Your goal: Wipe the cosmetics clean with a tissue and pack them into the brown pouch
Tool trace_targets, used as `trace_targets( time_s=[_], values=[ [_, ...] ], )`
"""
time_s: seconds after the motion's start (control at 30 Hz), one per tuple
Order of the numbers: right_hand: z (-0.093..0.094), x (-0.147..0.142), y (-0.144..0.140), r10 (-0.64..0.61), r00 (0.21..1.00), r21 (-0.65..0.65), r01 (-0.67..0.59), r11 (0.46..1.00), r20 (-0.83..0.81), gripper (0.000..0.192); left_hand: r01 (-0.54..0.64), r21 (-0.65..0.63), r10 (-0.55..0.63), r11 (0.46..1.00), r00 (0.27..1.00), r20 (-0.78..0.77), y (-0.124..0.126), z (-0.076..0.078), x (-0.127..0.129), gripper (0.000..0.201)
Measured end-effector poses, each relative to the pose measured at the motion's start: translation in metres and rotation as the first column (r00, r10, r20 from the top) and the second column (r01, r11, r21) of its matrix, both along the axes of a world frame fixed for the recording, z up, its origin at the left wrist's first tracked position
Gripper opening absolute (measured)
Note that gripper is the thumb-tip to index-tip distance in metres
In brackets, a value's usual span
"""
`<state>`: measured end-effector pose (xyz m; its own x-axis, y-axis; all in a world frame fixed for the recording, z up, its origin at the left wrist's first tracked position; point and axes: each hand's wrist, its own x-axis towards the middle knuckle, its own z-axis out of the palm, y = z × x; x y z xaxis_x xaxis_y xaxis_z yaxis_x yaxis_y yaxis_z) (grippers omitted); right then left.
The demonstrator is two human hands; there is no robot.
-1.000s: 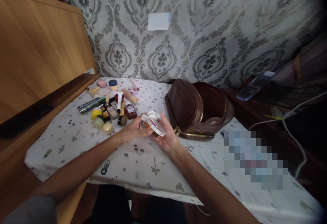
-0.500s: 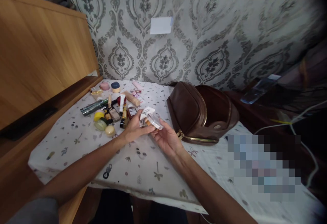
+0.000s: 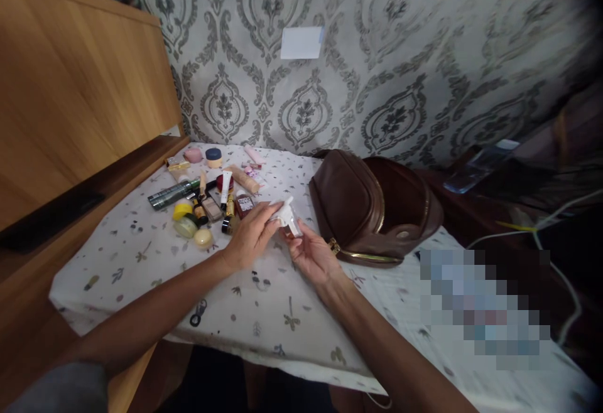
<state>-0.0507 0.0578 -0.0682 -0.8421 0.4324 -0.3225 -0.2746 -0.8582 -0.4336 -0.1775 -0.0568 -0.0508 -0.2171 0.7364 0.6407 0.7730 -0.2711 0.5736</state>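
Observation:
My left hand [image 3: 249, 235] pinches a crumpled white wipe [image 3: 283, 211] and presses it against a small clear-sided cosmetic case [image 3: 294, 228]. From the other side, the fingers of my right hand [image 3: 315, 255] grip this case, now seen tilted on its edge; its contents cannot be made out. Both hands are above the patterned white cloth [image 3: 257, 312]. Just left of them lie a dark red-brown bottle [image 3: 244, 204], a white tube [image 3: 225, 188] and a round cream-coloured jar [image 3: 203, 239]. A brown leather bag [image 3: 348, 196] stands unzipped to the right of my right hand.
Several more cosmetics spread over the left side, among them a yellow-lidded jar [image 3: 182, 211], a green pack [image 3: 172, 194] and a blue-lidded jar [image 3: 213, 157]. A wooden cabinet [image 3: 85, 74] borders the left. White cables [image 3: 572, 294] hang at the right.
The clear case has turned from lying fairly flat to standing on edge. My left hand has shifted its fingers over the top, with the wipe now on the case.

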Motion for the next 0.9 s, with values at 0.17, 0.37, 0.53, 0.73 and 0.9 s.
trace_targets(
  time_s=[0.17,0.37,0.53,0.73,0.9],
  values=[
    [-0.001,-0.001,-0.009,0.013,0.998,0.187,-0.002,0.982,-0.056,0.021,-0.013,-0.060,0.022,0.998,0.989,0.144,0.000,0.008,-0.004,0.036],
    [0.000,-0.002,-0.012,0.005,1.000,0.320,0.004,0.947,-0.030,0.032,0.047,-0.146,0.021,0.988,0.901,0.433,0.008,-0.005,-0.018,0.048],
    [-0.005,-0.006,-0.008,-0.019,0.999,0.294,0.028,0.955,-0.033,0.020,0.087,-0.079,-0.040,0.993,0.880,0.474,0.008,-0.004,-0.016,0.047],
    [-0.001,-0.007,-0.008,-0.074,0.994,0.237,0.091,0.967,-0.079,0.021,0.072,0.039,-0.079,0.997,0.975,0.207,-0.004,0.015,-0.006,0.036],
    [-0.002,-0.004,-0.009,0.133,0.991,0.268,-0.121,0.956,-0.028,0.025,0.081,0.002,-0.078,0.997,0.958,0.275,-0.002,0.015,-0.007,0.034]
  ],
)
